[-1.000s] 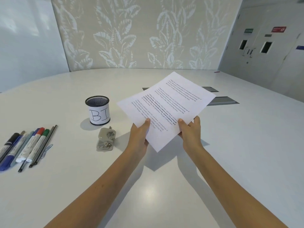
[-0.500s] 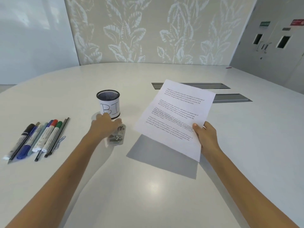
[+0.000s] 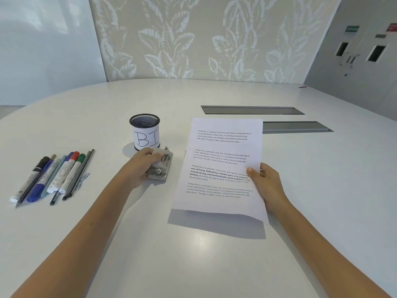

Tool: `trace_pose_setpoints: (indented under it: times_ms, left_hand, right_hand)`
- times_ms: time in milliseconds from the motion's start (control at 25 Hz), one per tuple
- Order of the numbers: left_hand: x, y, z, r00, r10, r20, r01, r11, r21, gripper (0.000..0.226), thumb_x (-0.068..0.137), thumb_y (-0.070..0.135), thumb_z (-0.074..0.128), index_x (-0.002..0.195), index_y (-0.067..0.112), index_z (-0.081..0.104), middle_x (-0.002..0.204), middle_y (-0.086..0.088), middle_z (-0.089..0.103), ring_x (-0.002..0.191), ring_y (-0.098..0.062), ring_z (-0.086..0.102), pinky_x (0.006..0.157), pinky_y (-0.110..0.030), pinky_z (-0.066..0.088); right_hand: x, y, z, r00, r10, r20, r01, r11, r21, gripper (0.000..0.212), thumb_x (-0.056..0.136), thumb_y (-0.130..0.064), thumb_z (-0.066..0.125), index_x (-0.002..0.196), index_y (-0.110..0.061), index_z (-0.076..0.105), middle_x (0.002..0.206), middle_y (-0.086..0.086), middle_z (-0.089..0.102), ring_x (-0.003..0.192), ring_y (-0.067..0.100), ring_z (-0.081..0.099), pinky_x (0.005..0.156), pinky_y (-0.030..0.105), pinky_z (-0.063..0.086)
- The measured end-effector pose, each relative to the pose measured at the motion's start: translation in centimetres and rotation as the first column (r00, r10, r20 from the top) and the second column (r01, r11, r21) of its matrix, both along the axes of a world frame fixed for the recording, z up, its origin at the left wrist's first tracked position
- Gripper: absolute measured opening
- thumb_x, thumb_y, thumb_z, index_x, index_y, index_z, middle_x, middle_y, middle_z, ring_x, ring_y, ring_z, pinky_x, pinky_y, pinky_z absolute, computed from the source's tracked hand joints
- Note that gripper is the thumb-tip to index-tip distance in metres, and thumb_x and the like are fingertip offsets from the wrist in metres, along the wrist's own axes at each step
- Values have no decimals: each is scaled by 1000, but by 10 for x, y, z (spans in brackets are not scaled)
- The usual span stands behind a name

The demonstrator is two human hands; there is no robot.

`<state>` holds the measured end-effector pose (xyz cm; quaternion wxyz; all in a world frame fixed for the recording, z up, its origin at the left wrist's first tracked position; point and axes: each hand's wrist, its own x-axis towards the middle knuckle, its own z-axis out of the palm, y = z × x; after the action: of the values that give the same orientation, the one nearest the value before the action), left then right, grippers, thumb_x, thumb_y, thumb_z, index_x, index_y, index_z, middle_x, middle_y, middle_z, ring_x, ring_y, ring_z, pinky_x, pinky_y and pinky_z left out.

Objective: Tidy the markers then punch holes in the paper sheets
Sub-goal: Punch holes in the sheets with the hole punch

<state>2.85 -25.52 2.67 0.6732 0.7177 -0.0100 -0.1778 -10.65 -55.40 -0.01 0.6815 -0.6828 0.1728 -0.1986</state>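
My right hand (image 3: 265, 182) pinches the right edge of printed paper sheets (image 3: 221, 166) and holds them just above the white table, text facing me. A small metal hole punch (image 3: 161, 166) sits on the table left of the sheets, and my left hand (image 3: 141, 166) grips its left side. Behind the punch stands a black mesh cup (image 3: 145, 131) with a white label reading "BI". Several markers and pens (image 3: 53, 176) lie side by side at the far left.
Two grey cable hatches (image 3: 253, 110) are set flush into the white table (image 3: 204, 254) behind the sheets. A leaf-patterned wall runs along the back, and grey doors (image 3: 361, 50) stand at the right.
My left hand let go of the sheets, reached left and closed on the hole punch. My right hand turned the sheets upright and lowered them toward the table.
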Motion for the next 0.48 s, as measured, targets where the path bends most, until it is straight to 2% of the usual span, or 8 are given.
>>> trace_pose_setpoints:
  times_ms: [40, 120, 200, 280, 360, 480]
  left_hand:
    - [0, -2, -2, 1000, 13, -18, -14, 998, -67, 7, 92, 13, 56, 96, 13, 51, 86, -11, 62, 61, -22, 64, 48, -29, 56]
    - [2, -3, -7, 999, -2, -47, -5, 989, -147, 23, 91, 12, 58, 113, 8, 51, 89, -11, 63, 67, -22, 64, 51, -29, 57]
    - [4, -3, -9, 997, -46, -59, 36, 987, -159, 27, 90, 11, 60, 115, 3, 54, 88, -13, 64, 65, -22, 65, 57, -32, 57]
    - [4, -2, -11, 996, -66, -62, 55, 986, -157, 21, 89, 10, 59, 108, 2, 60, 84, -15, 65, 63, -25, 66, 62, -39, 56]
    - [3, -1, -11, 994, -86, -63, 74, 981, -177, 15, 87, 9, 57, 95, 4, 68, 80, -15, 68, 62, -28, 67, 59, -43, 55]
    - [2, 2, -12, 991, -114, -64, 98, 971, -218, 23, 88, 12, 56, 83, 15, 78, 71, -10, 72, 57, -25, 68, 51, -36, 55]
  right_hand:
    - [-1, 1, -1, 1000, -4, 8, 4, 1000, -5, 14, 92, -10, 60, 103, -14, 67, 90, -1, 77, 77, 17, 73, 59, 26, 58]
    - [-2, 3, -3, 1000, -9, 22, 10, 1000, -11, 14, 92, -10, 59, 102, -14, 67, 91, 1, 77, 79, 18, 73, 62, 27, 59]
    - [-2, 7, -5, 999, -1, 37, 1, 1000, -3, 13, 92, -10, 59, 100, -16, 68, 88, 0, 77, 79, 19, 73, 62, 27, 58]
    - [0, 12, -8, 999, 8, 40, -7, 1000, -15, 13, 92, -9, 59, 97, -17, 69, 88, 0, 78, 81, 21, 73, 65, 30, 59]
    - [4, 17, -11, 999, 12, 31, -11, 999, -41, 12, 92, -10, 58, 94, -16, 69, 90, 3, 77, 84, 25, 73, 72, 37, 59]
    - [9, 23, -15, 1000, 14, 15, -13, 997, -79, 10, 91, -14, 58, 92, -14, 69, 91, 6, 77, 86, 28, 72, 82, 49, 57]
